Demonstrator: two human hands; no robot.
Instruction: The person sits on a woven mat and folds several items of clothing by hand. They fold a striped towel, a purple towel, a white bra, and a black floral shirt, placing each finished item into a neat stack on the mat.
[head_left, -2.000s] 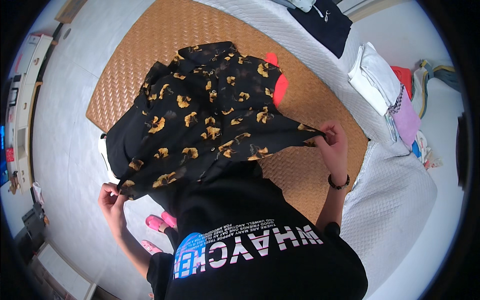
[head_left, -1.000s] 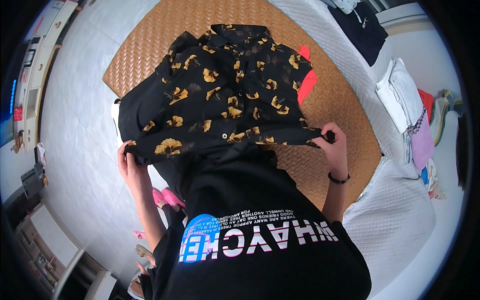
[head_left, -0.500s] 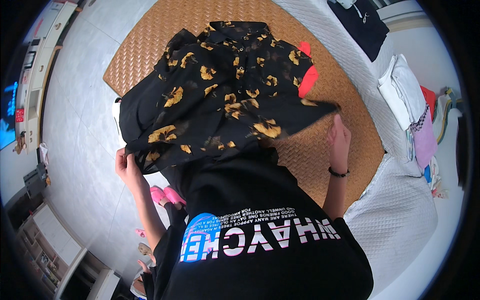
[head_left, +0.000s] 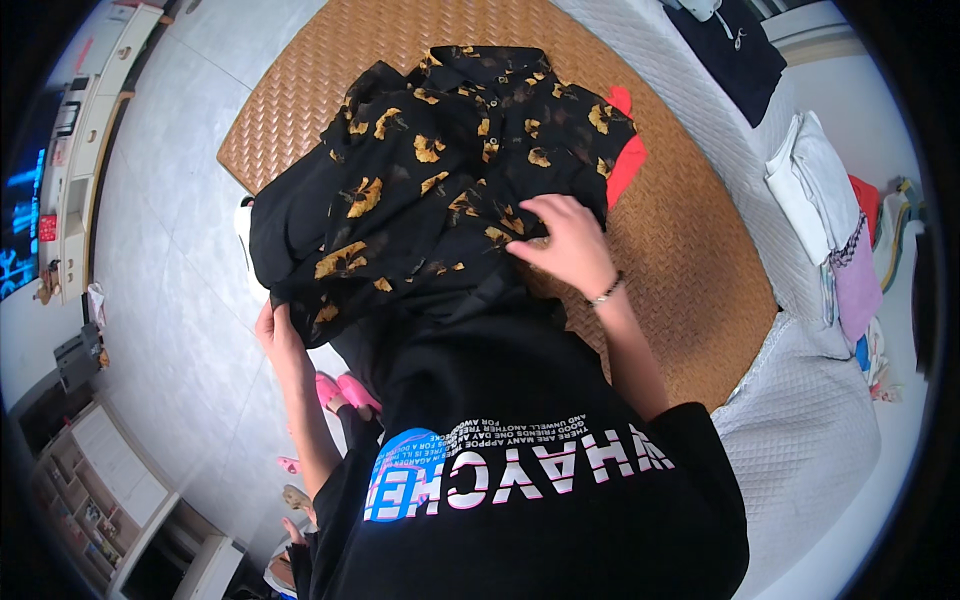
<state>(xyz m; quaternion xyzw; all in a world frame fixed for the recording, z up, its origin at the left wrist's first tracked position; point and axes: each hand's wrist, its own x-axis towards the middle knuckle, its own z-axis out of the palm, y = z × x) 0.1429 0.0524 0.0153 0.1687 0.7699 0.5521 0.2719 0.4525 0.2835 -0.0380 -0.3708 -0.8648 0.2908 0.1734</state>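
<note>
A sheer black shirt point(head_left: 405, 180) printed with yellow ginkgo leaves lies on a woven brown mat point(head_left: 690, 300), its collar far from me and its buttoned front up. My left hand point(head_left: 282, 332) pinches the shirt's near left corner, its fingertips partly hidden by the cloth. Over the shirt's lower right part is my right hand point(head_left: 570, 245), thumb and fingers apart, the fingertips at the fabric. The shirt's right edge is turned inward beneath that hand. Bright red cloth point(head_left: 627, 170) shows from under the right sleeve. Plain black fabric point(head_left: 290, 210) lies along the shirt's left side.
White quilted covering point(head_left: 800, 440) borders the mat on the right. Folded white cloth point(head_left: 808, 190), a lilac cloth point(head_left: 856, 300) and a black garment point(head_left: 735, 60) lie there. Left are the grey floor point(head_left: 190, 270), white drawers point(head_left: 100, 120) and pink slippers point(head_left: 345, 390).
My right hand has moved left and inward from the mat's right side, and the shirt's outstretched right corner has come in with it. The left hand still holds its corner.
</note>
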